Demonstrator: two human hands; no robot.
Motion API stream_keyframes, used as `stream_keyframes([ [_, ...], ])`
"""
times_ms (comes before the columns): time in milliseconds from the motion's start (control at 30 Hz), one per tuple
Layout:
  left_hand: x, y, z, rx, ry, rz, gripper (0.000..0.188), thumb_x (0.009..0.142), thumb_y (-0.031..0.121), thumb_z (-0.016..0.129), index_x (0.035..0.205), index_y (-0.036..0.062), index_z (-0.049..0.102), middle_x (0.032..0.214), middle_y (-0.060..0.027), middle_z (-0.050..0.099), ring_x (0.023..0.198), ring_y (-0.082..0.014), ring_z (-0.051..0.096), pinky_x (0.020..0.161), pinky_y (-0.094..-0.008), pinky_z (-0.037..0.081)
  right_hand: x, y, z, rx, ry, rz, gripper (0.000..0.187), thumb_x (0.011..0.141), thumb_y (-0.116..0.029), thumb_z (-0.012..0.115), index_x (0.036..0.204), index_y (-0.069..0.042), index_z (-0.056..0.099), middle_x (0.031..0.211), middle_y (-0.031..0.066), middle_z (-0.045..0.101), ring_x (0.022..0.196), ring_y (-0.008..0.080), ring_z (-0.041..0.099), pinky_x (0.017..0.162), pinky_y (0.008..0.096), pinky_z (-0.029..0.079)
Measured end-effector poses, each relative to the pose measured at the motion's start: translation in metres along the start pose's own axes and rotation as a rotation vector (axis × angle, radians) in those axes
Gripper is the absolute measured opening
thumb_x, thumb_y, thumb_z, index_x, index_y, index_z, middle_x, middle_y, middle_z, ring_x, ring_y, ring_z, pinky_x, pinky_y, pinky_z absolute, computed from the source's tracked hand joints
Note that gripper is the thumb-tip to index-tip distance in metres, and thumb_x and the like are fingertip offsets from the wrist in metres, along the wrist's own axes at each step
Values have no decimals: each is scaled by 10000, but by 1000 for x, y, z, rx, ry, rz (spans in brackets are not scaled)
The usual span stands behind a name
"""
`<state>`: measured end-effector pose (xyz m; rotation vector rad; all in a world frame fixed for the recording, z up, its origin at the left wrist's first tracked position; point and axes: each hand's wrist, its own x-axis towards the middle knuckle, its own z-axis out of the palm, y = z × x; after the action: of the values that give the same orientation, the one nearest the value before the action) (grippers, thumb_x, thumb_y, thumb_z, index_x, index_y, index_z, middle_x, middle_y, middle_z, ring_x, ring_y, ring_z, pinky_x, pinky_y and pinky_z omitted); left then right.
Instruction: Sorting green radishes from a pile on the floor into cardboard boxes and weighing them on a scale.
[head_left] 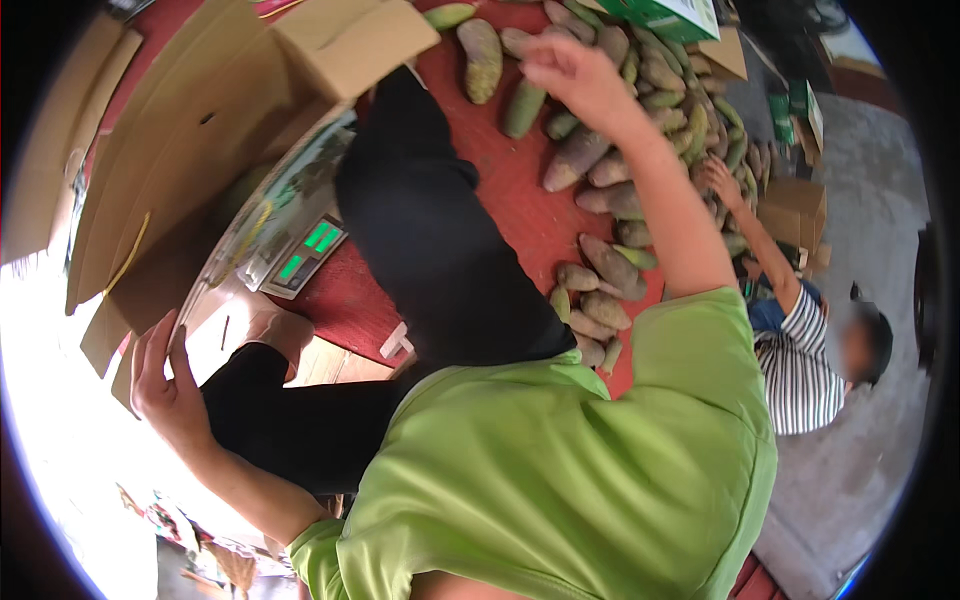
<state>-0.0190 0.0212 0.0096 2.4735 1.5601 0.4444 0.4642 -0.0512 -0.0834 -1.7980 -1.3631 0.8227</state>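
Apparently reaching, a half-curled right hand (572, 72) (hold blurred) hovers above elongated gourds (577, 158) toward the red platform (505, 185)'s right edge; grasping likely needs wider fingers. Left hand (172, 392) bends loosely by a carton (150, 190), grip unclear.

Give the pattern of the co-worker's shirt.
The shirt is striped, dark and white; see the head view.

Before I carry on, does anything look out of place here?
Mildly: one black-trousered leg extends over the red surface, between the lit scale display and the scattered vegetables, an odd spot beside produce. A small pale scrap lies beside that leg, unlike anything around it. No clear spill shows.
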Motion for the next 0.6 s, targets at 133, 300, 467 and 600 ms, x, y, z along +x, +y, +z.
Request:
stream_keyframes([
  [133, -1, -20, 8, 52, 6, 139, 157, 841, 17, 623, 988, 7, 680, 901, -92, 678, 819, -215, 648, 759, -331, 504, -136, 153, 3, -512, -123, 377, 300, 817, -59, 611, 1108, 7, 590, 940, 65, 653, 842, 187, 629, 714, 291, 508],
  [300, 0, -34, 12, -37, 67, 150, 168, 855, 1, 615, 1013, -14, 668, 889, -103, 674, 804, -223, 645, 707, -316, 506, -287, 238, 44, -989, -391, 374, 335, 732, -111, 654, 1057, -49, 603, 998, 128, 622, 976, 278, 605, 822, 374, 507],
  [467, -1, -27, 7, 70, 109, 169, 167, 864, 17, 616, 1022, -13, 661, 893, -100, 669, 763, -211, 634, 669, -307, 496, -317, 221, 78, -782, -367, 883, 478, 716, -176, 701, 1167, -132, 549, 1151, 108, 550, 1133, 254, 518, 919, 383, 457],
  [600, 5, -12, 15, 113, 169, 210, 173, 865, 31, 620, 1031, 4, 662, 898, -94, 669, 750, -207, 631, 649, -305, 493, -316, 224, 92, -969, -519, 725, 486, 780, -148, 639, 1240, -169, 485, 1200, 81, 522, 1169, 256, 479, 906, 431, 440],
])
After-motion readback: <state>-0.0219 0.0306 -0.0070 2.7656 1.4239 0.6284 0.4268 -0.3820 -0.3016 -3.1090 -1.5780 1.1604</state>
